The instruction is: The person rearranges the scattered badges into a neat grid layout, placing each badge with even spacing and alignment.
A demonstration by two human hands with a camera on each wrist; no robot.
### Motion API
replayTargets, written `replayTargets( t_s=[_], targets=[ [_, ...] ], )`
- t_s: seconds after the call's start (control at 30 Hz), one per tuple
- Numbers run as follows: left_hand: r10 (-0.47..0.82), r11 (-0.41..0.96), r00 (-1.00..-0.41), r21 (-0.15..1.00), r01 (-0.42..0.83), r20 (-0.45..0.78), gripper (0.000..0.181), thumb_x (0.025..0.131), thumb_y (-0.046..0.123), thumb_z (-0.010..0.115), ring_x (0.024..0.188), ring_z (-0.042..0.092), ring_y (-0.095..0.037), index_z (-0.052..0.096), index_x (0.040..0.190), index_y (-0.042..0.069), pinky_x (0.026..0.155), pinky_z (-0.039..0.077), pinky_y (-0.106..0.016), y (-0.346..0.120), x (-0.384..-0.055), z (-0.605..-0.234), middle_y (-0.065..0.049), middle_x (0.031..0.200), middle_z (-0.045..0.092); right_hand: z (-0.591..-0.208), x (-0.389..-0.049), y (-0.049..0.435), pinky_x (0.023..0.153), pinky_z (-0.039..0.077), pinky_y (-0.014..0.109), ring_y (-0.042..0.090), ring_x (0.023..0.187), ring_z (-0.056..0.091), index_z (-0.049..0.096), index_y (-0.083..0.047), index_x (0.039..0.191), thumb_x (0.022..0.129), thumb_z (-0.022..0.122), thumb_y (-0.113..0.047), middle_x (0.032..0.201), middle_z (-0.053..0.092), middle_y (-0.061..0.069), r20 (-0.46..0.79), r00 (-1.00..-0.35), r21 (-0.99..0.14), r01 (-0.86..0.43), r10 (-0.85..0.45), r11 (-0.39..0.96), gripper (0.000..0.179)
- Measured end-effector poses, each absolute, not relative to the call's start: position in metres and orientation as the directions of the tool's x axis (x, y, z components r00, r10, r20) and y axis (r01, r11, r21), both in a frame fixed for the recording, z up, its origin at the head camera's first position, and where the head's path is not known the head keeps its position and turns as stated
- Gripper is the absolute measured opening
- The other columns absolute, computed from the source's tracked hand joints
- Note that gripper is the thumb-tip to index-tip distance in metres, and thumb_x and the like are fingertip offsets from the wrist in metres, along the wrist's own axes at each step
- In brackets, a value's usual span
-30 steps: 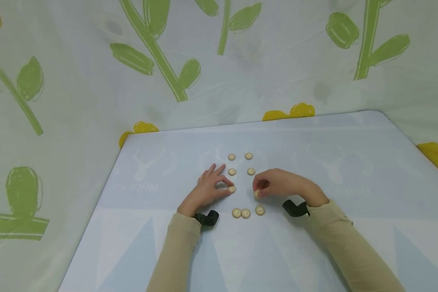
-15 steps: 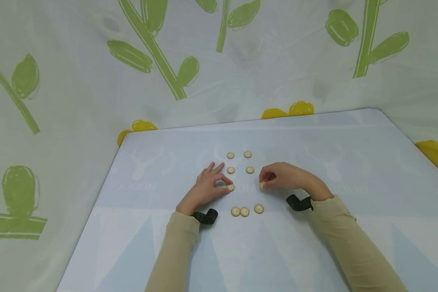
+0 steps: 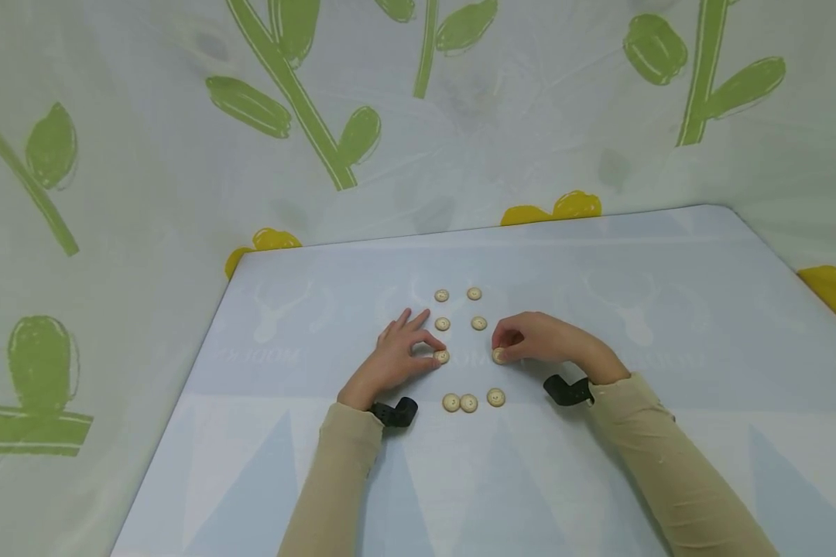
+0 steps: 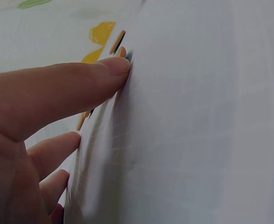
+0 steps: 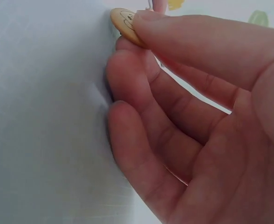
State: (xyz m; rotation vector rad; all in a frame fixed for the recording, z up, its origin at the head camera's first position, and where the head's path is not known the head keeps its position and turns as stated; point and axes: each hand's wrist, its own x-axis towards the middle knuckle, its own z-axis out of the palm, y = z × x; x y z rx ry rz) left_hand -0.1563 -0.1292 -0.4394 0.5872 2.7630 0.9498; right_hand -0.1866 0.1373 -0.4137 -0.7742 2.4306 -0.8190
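Observation:
My left hand (image 3: 392, 361) pinches a round wooden button (image 3: 442, 357) by its left edge between thumb and forefinger, the other fingers spread over the table. In the left wrist view its thumb (image 4: 88, 81) covers most of that button. To the right, my right hand (image 3: 545, 338) pinches another wooden button (image 3: 498, 355), level with the first and a short gap away. The right wrist view shows this button (image 5: 127, 25) tilted under the thumb, pale with dark marks on its face. Its remaining fingers curl inward, their tips close to the table.
Farther off lie two pairs of buttons: one pair (image 3: 442, 324) just beyond the hands, another (image 3: 474, 294) behind it. Nearer, two buttons (image 3: 460, 402) sit side by side, with a single one (image 3: 496, 398) to their right. A leaf-printed cloth (image 3: 460, 155) hangs behind the table (image 3: 306, 309).
My right hand has moved its button a little away from me and to the right, then slightly back left. The left hand stays at its button.

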Motion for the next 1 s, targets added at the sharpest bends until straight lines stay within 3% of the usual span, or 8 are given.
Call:
replayTargets(
  t_s=[0.47,0.73,1.0],
  targets=[
    [0.401,0.733,-0.915,0.614,0.292,-0.044,0.012,0.079,0.032,0.066,0.135,0.003,-0.023,0.065,0.091,0.028,0.104,0.002,-0.047,-0.129,-0.155,-0.440,-0.001,0.146,0.024,-0.418,-0.183,0.127,0.067,0.040,0.030,0.014,0.074,0.049,0.062,-0.019,0.085,0.081,0.065,-0.022,0.077,0.057,-0.005,-0.235,-0.770,-0.646,-0.332,-0.593,0.688,0.006],
    [0.393,0.729,-0.919,0.624,0.283,-0.042,0.011,0.079,0.030,0.066,0.135,0.002,-0.022,0.065,0.090,0.029,0.105,0.001,-0.047,-0.128,-0.156,-0.440,0.000,0.146,0.024,-0.420,-0.183,0.124,0.056,0.042,0.029,0.014,0.058,0.051,0.062,-0.015,0.086,0.081,0.065,-0.018,0.073,0.057,-0.002,-0.216,-0.814,-0.670,-0.278,-0.539,0.689,0.006],
    [0.404,0.733,-0.914,0.609,0.301,-0.034,0.012,0.079,0.031,0.066,0.135,0.003,-0.024,0.065,0.090,0.029,0.105,0.001,-0.047,-0.128,-0.158,-0.441,-0.001,0.145,0.024,-0.422,-0.182,0.120,0.057,0.042,0.028,0.013,0.060,0.050,0.061,-0.015,0.086,0.080,0.067,-0.020,0.073,0.056,-0.002,-0.207,-0.835,-0.658,-0.267,-0.510,0.704,0.010]
  ],
)
